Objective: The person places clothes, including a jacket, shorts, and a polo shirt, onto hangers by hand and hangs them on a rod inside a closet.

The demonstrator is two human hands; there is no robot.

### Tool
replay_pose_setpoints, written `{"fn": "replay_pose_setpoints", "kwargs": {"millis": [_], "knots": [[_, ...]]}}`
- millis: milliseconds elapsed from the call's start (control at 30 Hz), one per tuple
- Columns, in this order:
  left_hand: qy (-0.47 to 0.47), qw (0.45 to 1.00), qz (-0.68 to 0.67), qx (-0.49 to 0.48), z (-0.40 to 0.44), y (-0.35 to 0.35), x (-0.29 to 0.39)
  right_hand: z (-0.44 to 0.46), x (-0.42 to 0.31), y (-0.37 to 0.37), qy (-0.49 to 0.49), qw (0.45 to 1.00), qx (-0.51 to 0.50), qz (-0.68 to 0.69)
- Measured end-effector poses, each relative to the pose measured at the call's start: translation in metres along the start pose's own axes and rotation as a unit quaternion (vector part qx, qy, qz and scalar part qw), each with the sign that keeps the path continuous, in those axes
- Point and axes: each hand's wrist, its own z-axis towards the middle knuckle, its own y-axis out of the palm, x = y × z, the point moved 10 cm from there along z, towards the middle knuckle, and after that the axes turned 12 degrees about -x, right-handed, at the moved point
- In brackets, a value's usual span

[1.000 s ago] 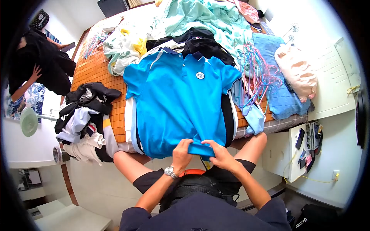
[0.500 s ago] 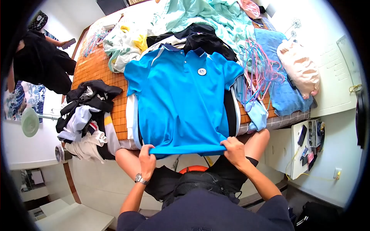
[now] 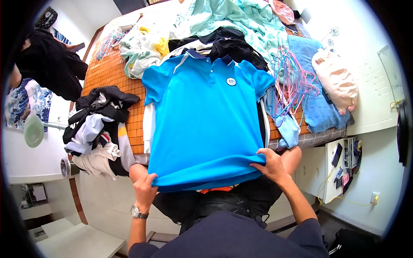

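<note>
A blue polo shirt (image 3: 206, 124) with a dark collar and a round chest badge lies front up over other clothes on the bed, its hem stretched wide toward me. My left hand (image 3: 144, 189), with a watch on the wrist, pinches the hem at its left corner. At the right end of the hem, my right hand (image 3: 269, 164) grips the fabric between thumb and fingers. The lower edge hangs past the bed edge above my lap. White and black garments show from under the shirt's sides.
Dark and white clothes (image 3: 97, 129) are heaped at the bed's left. Tangled hangers (image 3: 294, 86), a blue cloth (image 3: 320, 116) and a pink bundle (image 3: 335, 79) lie right. Mint bedding (image 3: 232, 19) is behind. Another person in black (image 3: 51, 64) stands at the far left.
My hands have moved apart along the hem, the left one outward and down, the right one outward. The hem is now spread wide and the shirt front is smoother.
</note>
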Motion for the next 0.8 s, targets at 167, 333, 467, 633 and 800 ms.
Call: {"fn": "replay_pose_setpoints", "kwargs": {"millis": [167,333,467,633,800], "knots": [[0.0,0.991,-0.007,-0.136,-0.025,0.026,-0.006,-0.02,0.016,0.027,-0.038,0.99,-0.107,-0.081],[-0.003,0.989,-0.007,-0.148,-0.027,0.046,-0.004,-0.043,0.049,0.053,-0.008,0.982,-0.129,-0.135],[0.053,0.977,-0.044,-0.204,-0.022,0.076,0.02,-0.045,0.027,0.056,-0.001,0.96,-0.122,-0.251],[0.041,0.955,-0.016,-0.292,-0.029,0.173,0.0,-0.052,0.049,0.112,0.078,0.947,-0.204,-0.233],[-0.072,0.937,0.006,-0.341,-0.013,0.218,-0.054,-0.055,0.098,0.142,0.076,0.949,-0.201,-0.228]]}}
